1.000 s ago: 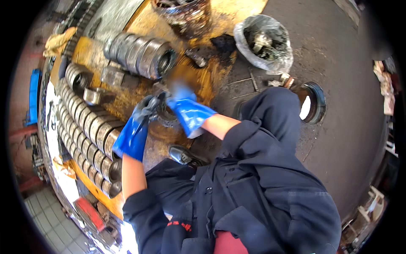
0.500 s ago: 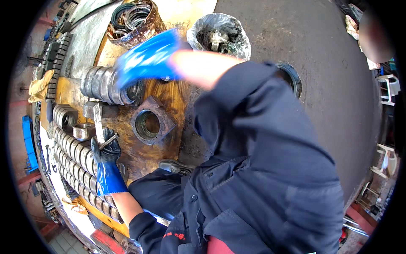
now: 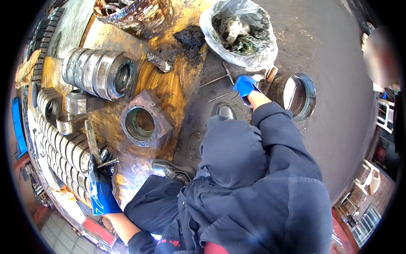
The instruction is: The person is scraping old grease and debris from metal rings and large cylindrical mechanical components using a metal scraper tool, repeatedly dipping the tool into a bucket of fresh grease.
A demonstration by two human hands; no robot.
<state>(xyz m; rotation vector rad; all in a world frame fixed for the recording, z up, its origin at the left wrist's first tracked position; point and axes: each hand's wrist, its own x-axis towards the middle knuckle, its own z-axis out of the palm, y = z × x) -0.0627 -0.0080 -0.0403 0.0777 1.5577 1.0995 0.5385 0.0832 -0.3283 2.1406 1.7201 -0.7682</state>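
My left hand [image 3: 101, 178], in a blue glove with a dark palm, is closed around a flat metal bar [image 3: 91, 139] beside the rows of metal rings [image 3: 63, 146]. A thinner metal piece [image 3: 108, 163] crosses the bar at my fingers. On the dark floor, my right hand [image 3: 245, 86], also gloved in blue, reaches down among tools. Next to it lie a T-handled rod [image 3: 228, 73] and a brownish, flat-sided piece [image 3: 269, 76]. Its fingers are too small and hidden to show a grip. A square flanged housing [image 3: 163, 122] with a round bore sits between my hands.
A ribbed metal cylinder [image 3: 91, 72] lies on the oily wooden board [image 3: 175, 91]. Beyond it stands a rusty drum [image 3: 144, 19]. A plastic-lined bin [image 3: 268, 46] of dirty scraps and a wide metal ring [image 3: 311, 97] are at the right. My shoes [image 3: 173, 169] rest nearby.
My right hand has swung from above the ribbed cylinder rightward and down to the floor tools. My head view has shifted lower and nearer. The left hand still holds the metal bar.
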